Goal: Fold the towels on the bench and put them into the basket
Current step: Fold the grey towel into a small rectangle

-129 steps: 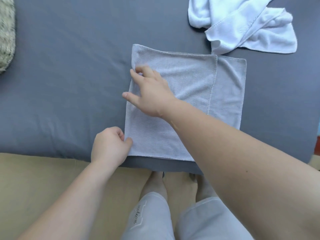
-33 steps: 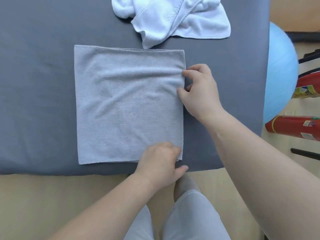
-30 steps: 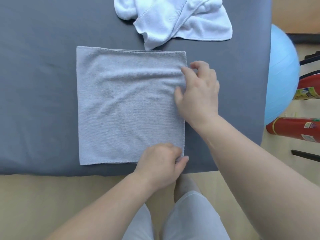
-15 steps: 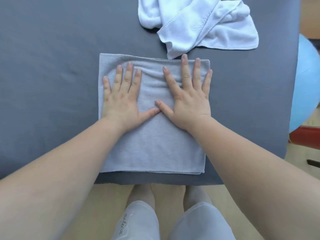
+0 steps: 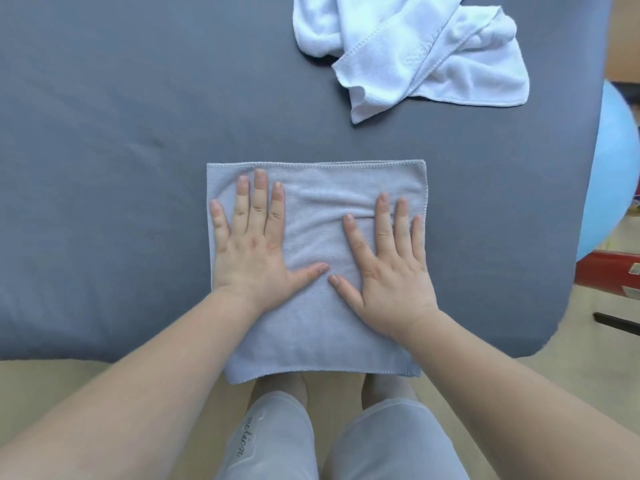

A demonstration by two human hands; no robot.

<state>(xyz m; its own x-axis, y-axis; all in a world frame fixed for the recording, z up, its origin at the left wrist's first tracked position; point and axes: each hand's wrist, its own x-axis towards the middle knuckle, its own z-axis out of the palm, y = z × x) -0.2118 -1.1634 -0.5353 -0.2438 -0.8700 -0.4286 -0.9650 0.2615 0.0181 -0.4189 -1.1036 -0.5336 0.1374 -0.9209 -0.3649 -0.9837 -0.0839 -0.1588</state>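
Note:
A folded light grey towel [image 5: 318, 327] lies flat at the near edge of the dark grey bench [image 5: 121, 150], its front edge hanging slightly over. My left hand [image 5: 254, 247] presses flat on its left half with straight fingers. My right hand [image 5: 388, 268] presses flat on its right half, fingers spread. A crumpled white towel [image 5: 415, 50] lies at the back right of the bench. No basket is in view.
A light blue ball [image 5: 609, 174] sits past the bench's right end, with a red cylinder [image 5: 609, 275] on the floor beside it. My legs in pale trousers [image 5: 277, 441] stand against the bench front on a tan floor.
Both hands went from pinching the towel's right corners to lying flat on it, and have slid a little toward me and apart. The towel hangs further over the front edge.

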